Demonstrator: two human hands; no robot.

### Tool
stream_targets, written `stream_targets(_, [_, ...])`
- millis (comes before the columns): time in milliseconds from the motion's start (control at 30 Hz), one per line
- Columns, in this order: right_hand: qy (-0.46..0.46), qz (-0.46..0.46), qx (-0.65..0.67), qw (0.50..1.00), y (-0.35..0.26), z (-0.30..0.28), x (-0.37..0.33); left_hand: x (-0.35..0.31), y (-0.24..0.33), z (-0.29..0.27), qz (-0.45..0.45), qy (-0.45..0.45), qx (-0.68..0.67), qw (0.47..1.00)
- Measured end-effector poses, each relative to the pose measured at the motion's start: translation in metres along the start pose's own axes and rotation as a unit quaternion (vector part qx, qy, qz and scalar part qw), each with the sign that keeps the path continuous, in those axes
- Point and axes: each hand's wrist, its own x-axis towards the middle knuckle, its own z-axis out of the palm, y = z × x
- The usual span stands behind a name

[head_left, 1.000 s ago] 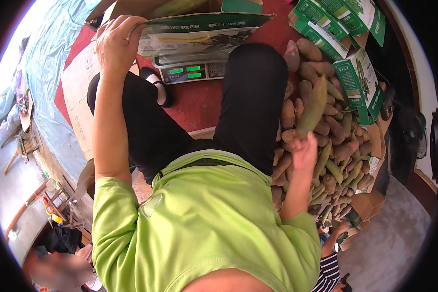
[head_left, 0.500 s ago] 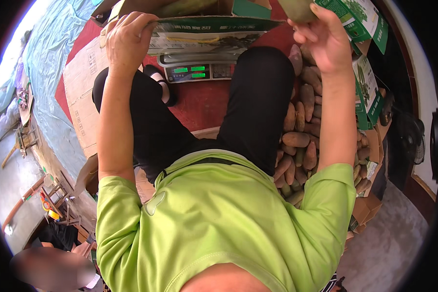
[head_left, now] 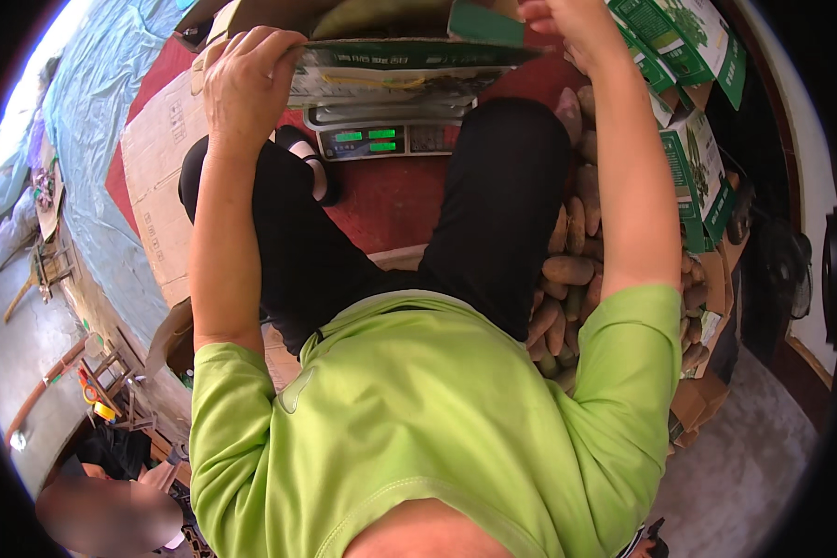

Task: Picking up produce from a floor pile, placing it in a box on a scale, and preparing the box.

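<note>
Includes one left hand (head_left: 246, 88), one right hand (head_left: 575, 30), one open carton (head_left: 381, 74), one weighing scale (head_left: 367, 149) with three green readouts (head_left: 381, 134), and one black fan (head_left: 792, 262). Also includes over a dozen brownish tubers (head_left: 567, 271), too crowded for exact counting.

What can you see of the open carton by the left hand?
The open carton looks like printed cardboard, its near wall green and pale with a yellow strip. It apparently rests on the digital scale. Long greenish produce lies inside. The left hand grips its near rim; the right hand is near its green flap, contact unclear. Its far side is out of frame.
</note>
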Motion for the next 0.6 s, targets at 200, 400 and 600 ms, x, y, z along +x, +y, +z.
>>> stream_targets(200, [0.079,0.082,0.037,0.993,0.067,-0.045,-0.018,0.002,-0.001,-0.003,0.020,0.026,0.006,0.999])
stream_targets(400, [0.075,0.154,0.053,0.984,0.075,-0.053,-0.015,0.006,-0.012,-0.002,-0.037,0.128,-0.086,0.987])
stream_targets(600, [-0.014,0.169,-0.006,0.986,0.059,-0.032,0.008,-0.002,-0.048,-0.016,-0.296,0.215,-0.352,0.862])
